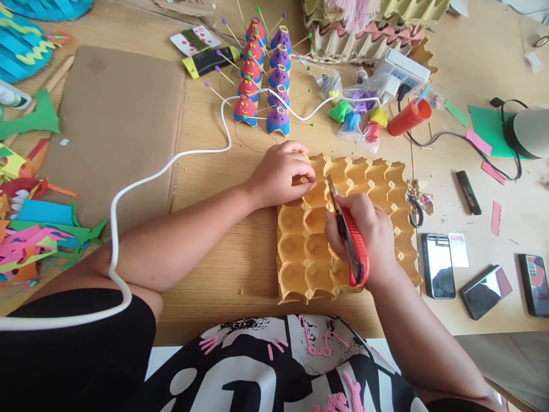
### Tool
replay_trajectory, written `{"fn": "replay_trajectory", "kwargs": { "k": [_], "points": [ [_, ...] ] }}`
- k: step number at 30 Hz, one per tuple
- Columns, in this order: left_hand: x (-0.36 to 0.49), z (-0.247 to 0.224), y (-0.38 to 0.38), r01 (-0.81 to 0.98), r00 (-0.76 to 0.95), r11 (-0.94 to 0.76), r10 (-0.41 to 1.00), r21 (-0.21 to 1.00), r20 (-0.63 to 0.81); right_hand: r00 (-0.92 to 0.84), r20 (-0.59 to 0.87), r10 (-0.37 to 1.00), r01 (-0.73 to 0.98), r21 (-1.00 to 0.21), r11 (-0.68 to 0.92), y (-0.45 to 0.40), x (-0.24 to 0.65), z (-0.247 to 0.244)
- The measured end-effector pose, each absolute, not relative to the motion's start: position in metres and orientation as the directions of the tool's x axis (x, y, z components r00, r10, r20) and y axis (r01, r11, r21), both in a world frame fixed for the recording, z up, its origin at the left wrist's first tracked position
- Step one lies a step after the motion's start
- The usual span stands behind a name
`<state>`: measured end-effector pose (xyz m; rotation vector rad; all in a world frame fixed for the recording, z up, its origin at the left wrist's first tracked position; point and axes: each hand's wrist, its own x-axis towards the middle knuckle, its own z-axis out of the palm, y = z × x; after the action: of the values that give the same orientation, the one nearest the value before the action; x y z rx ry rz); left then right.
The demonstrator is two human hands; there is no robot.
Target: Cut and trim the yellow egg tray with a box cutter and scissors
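A yellow egg tray [317,246] lies on the table right in front of me, its rows of cups facing up. My right hand [371,234] is wrapped around a red utility knife [355,246]. The knife's blade points up and away from me over the tray, near its upper middle; whether it touches the cardboard I cannot tell. At the tray's upper left corner, my left hand [283,174] has its fingers curled on the edge, gripping the tray. Part of the tray is hidden beneath both hands.
Painted egg-cup figures [244,109] with pins stand beyond the tray. A white cable [180,154] runs across the table's left side, over a brown cardboard sheet [124,126]. Bags of coloured clay [351,117], an orange cup [407,118] and phones [438,266] lie to the right.
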<state>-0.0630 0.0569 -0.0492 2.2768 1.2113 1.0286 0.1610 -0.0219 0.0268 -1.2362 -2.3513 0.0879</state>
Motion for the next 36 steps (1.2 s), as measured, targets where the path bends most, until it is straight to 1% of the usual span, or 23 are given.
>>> {"fn": "replay_trajectory", "kwargs": {
  "k": [3, 5, 7, 9, 11, 16, 20, 25, 30, 33, 36],
  "points": [
    [-0.063, -0.05, 0.058, 0.576, 0.362, -0.548, 0.836, 0.607, 0.412, -0.478, 0.396, 0.784, 0.765, -0.252, 0.593, -0.014, 0.161, 0.016],
    [-0.063, -0.051, 0.058, 0.577, 0.359, -0.55, 0.835, 0.604, 0.417, -0.438, 0.379, 0.815, 0.774, -0.302, 0.556, -0.012, 0.164, 0.016],
    [-0.063, -0.051, 0.058, 0.574, 0.358, -0.558, 0.829, 0.599, 0.43, -0.398, 0.325, 0.858, 0.779, -0.374, 0.503, -0.011, 0.169, 0.021],
    [-0.063, -0.051, 0.058, 0.572, 0.362, -0.564, 0.825, 0.596, 0.434, -0.396, 0.275, 0.876, 0.777, -0.408, 0.48, -0.012, 0.172, 0.03],
    [-0.063, -0.051, 0.058, 0.568, 0.369, -0.568, 0.823, 0.596, 0.432, -0.416, 0.264, 0.87, 0.776, -0.396, 0.491, -0.013, 0.174, 0.036],
    [-0.064, -0.051, 0.058, 0.568, 0.361, -0.57, 0.821, 0.594, 0.443, -0.427, 0.346, 0.835, 0.755, -0.372, 0.54, -0.009, 0.171, 0.03],
    [-0.064, -0.05, 0.058, 0.562, 0.382, -0.579, 0.815, 0.59, 0.436, -0.458, 0.319, 0.83, 0.76, -0.343, 0.551, -0.009, 0.169, 0.027],
    [-0.065, -0.049, 0.058, 0.556, 0.384, -0.579, 0.815, 0.596, 0.433, -0.43, 0.334, 0.839, 0.774, -0.342, 0.533, -0.012, 0.168, 0.024],
    [-0.065, -0.046, 0.058, 0.553, 0.39, -0.573, 0.82, 0.605, 0.42, -0.465, 0.35, 0.813, 0.78, -0.272, 0.563, -0.017, 0.167, 0.027],
    [-0.064, -0.046, 0.057, 0.554, 0.387, -0.569, 0.822, 0.607, 0.417, -0.445, 0.348, 0.825, 0.786, -0.29, 0.546, -0.018, 0.165, 0.028],
    [-0.064, -0.047, 0.057, 0.557, 0.376, -0.567, 0.824, 0.606, 0.424, -0.423, 0.355, 0.834, 0.773, -0.338, 0.536, -0.014, 0.161, 0.024]
  ]
}}
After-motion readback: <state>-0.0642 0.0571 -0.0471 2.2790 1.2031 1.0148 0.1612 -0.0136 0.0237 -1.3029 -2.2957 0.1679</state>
